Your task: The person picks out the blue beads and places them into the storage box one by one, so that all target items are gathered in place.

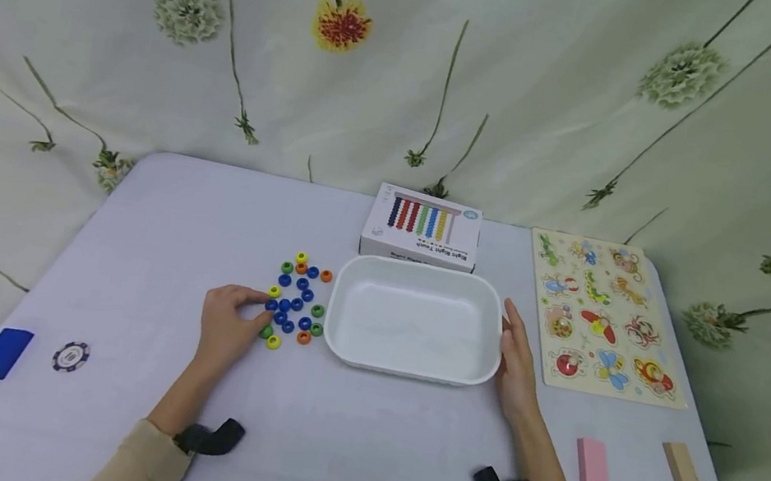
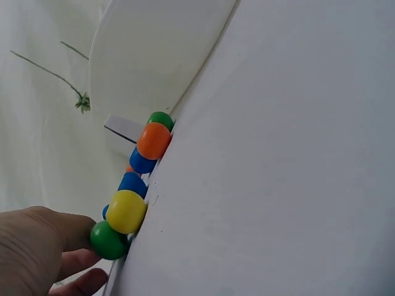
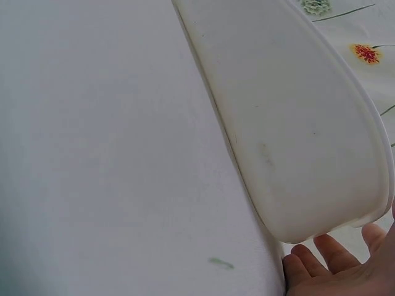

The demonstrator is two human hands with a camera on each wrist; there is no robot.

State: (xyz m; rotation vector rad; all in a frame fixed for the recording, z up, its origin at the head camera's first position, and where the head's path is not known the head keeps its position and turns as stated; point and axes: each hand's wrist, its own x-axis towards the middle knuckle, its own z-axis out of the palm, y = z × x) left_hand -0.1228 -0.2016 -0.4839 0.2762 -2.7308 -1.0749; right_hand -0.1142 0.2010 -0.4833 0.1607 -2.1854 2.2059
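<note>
Just right of centre on the table sits a white plastic tray (image 1: 414,324) with a bare inside. At its left lies a loose cluster of blue, green, yellow and orange round beads (image 1: 297,305) with holes. My left hand (image 1: 226,325) is at the cluster's left edge, thumb and index finger spread apart and touching beads there. In the left wrist view, a finger meets a green bead (image 2: 109,240), beside a yellow bead (image 2: 126,211). Against the tray's right end rests my right hand (image 1: 517,368), its fingers extended; the right wrist view shows the fingertips along the tray's wall (image 3: 308,142).
Behind the tray stands a printed box (image 1: 421,227). A wooden animal puzzle board (image 1: 605,319) lies at the right, with a pink block (image 1: 594,465) and a tan wooden block (image 1: 684,476) nearer. At far left are a blue card-like piece (image 1: 2,354) and a poker chip (image 1: 71,356).
</note>
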